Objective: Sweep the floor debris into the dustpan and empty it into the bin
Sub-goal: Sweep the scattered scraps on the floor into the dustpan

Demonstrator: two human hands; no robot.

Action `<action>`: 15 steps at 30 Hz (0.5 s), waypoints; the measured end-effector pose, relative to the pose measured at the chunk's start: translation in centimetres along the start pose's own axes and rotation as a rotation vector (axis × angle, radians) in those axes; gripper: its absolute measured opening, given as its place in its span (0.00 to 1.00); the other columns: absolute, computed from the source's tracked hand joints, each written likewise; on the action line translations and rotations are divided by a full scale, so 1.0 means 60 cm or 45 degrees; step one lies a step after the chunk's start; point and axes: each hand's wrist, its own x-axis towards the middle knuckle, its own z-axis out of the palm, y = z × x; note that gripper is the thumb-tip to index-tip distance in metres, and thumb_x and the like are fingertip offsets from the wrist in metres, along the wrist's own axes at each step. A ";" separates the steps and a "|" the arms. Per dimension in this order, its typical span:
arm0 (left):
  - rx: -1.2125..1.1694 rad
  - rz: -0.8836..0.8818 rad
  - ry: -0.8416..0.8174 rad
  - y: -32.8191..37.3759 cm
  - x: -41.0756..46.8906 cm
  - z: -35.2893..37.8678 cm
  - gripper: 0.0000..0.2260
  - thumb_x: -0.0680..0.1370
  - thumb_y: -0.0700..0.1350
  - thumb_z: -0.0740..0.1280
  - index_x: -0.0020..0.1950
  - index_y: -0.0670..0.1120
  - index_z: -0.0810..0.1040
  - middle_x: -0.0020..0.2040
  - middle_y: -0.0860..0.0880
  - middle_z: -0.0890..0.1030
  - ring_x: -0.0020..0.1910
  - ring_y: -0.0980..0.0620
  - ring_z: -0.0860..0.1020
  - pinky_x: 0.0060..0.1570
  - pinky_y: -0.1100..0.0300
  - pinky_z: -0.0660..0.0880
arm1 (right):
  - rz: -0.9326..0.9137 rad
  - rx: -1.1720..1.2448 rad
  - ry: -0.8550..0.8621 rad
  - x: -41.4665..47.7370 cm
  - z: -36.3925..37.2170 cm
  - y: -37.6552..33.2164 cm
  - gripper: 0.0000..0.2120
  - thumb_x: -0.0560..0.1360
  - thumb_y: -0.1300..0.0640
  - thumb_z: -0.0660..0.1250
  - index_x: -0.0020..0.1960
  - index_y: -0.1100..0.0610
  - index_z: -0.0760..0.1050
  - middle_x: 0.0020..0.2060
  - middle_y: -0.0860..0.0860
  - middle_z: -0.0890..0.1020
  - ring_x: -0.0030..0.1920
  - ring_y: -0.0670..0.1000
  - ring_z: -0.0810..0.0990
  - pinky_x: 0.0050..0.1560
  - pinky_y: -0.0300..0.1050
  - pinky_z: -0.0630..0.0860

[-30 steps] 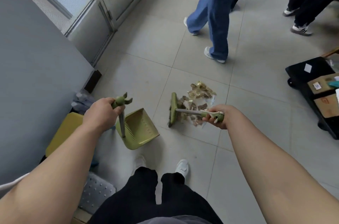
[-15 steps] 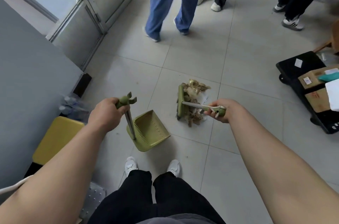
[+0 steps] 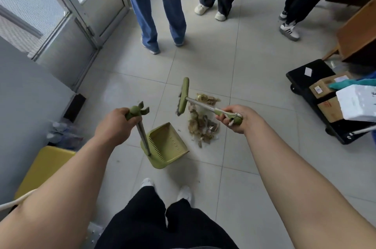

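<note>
A pile of brown paper-like debris (image 3: 203,126) lies on the grey tiled floor. My right hand (image 3: 237,117) grips the green handle of a small broom (image 3: 184,97); the broom head stands at the pile's far left edge. My left hand (image 3: 117,124) holds the upright metal handle of a green dustpan (image 3: 165,147). The dustpan rests on the floor just left of the pile, its mouth facing the debris, and its tray looks bare. No bin is clearly recognisable.
Three people's legs (image 3: 160,8) stand close beyond the debris. A black trolley (image 3: 305,83) with cardboard boxes is at the right. A yellow stool (image 3: 46,165) and clear bags (image 3: 63,134) sit by the grey wall at left. My own feet (image 3: 166,187) are below the dustpan.
The broom head has swung from the pile's near left side to its far left. The view has tilted up, and the person in blue trousers has stepped left.
</note>
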 end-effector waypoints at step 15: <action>0.062 -0.011 0.014 -0.017 0.155 -0.066 0.13 0.77 0.55 0.66 0.39 0.47 0.75 0.30 0.49 0.71 0.31 0.48 0.69 0.32 0.57 0.63 | -0.011 0.390 -0.109 0.183 0.202 -0.081 0.11 0.80 0.62 0.57 0.47 0.70 0.72 0.33 0.57 0.72 0.18 0.46 0.72 0.17 0.33 0.67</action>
